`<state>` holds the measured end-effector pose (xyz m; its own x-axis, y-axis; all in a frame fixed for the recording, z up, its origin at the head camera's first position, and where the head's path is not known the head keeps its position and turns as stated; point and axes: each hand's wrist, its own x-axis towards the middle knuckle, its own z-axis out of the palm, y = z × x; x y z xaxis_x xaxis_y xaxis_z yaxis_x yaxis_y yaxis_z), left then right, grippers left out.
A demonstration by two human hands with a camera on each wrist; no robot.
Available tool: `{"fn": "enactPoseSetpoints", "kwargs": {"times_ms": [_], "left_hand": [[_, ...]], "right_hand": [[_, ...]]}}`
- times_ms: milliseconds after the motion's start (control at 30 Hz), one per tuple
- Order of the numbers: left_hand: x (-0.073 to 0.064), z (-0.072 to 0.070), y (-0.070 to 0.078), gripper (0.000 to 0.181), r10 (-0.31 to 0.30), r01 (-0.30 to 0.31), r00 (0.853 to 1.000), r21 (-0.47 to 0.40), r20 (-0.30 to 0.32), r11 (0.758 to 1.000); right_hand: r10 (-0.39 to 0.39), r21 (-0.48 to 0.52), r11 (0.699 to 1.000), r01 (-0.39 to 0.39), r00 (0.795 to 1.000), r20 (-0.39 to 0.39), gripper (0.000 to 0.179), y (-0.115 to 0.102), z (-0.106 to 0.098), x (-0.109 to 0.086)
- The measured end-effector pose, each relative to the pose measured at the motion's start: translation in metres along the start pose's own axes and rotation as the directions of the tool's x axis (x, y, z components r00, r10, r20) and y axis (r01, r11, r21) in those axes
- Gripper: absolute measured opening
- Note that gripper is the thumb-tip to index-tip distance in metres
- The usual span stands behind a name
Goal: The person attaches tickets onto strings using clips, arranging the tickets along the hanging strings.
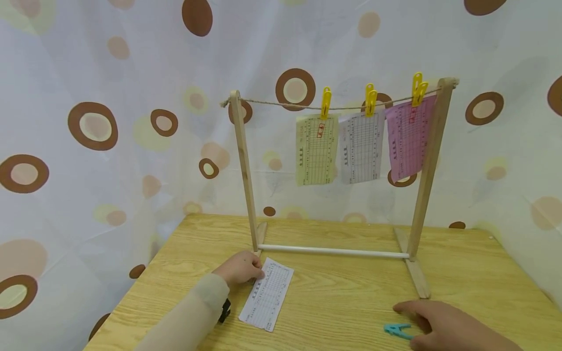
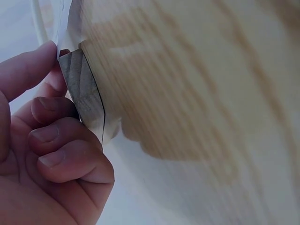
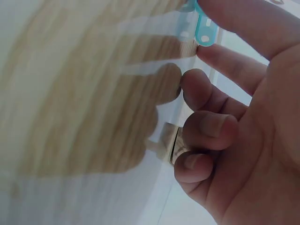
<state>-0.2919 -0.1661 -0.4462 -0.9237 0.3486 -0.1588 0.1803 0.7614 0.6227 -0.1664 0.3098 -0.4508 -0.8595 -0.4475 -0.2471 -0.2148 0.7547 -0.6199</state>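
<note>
A white printed slip of paper (image 1: 270, 295) lies slanted on the table, and my left hand (image 1: 239, 268) pinches its upper left edge between thumb and fingers. In the left wrist view the other fingers curl beside the end of the rack's wooden foot (image 2: 84, 82). My right hand (image 1: 445, 321) hovers low at the front right, its thumb and forefinger spread around a teal clothespin (image 1: 397, 330) on the table. In the right wrist view, the clothespin (image 3: 206, 30) shows between thumb and forefinger; whether the thumb touches it I cannot tell.
Behind the hands stands a wooden rack (image 1: 428, 185) with a string (image 1: 281, 104) across its top and a white bar (image 1: 329, 250) low down. Yellow clothespins (image 1: 326, 103) hold a yellow slip (image 1: 317, 156), a white slip (image 1: 362, 151) and a pink slip (image 1: 410, 141).
</note>
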Motion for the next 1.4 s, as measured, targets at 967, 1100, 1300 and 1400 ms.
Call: {"fn": "enactPoseSetpoints", "kwargs": {"times_ms": [967, 1100, 1300, 1400], "left_hand": [[-0.008, -0.018, 0.009, 0.021, 0.030, -0.036, 0.998, -0.098, -0.062, 0.995], [-0.009, -0.022, 0.012, 0.019, 0.036, -0.045, 0.995, -0.096, -0.094, 0.994], [-0.011, -0.028, 0.013, 0.015, 0.075, -0.089, 0.987, -0.094, -0.140, 0.992], [-0.012, -0.032, 0.015, 0.015, 0.084, -0.101, 0.984, -0.100, -0.155, 0.990]], "right_hand": [[-0.192, -0.142, 0.978, 0.155, 0.931, -0.310, 0.028, -0.017, -0.010, 0.006], [-0.209, -0.177, 0.973, 0.151, 0.900, -0.383, 0.030, -0.026, -0.011, 0.007], [-0.174, -0.155, 0.981, 0.120, 0.895, -0.410, 0.034, -0.035, -0.016, 0.009], [-0.190, -0.161, 0.978, 0.131, 0.875, -0.446, 0.032, -0.040, -0.019, 0.010]]}}
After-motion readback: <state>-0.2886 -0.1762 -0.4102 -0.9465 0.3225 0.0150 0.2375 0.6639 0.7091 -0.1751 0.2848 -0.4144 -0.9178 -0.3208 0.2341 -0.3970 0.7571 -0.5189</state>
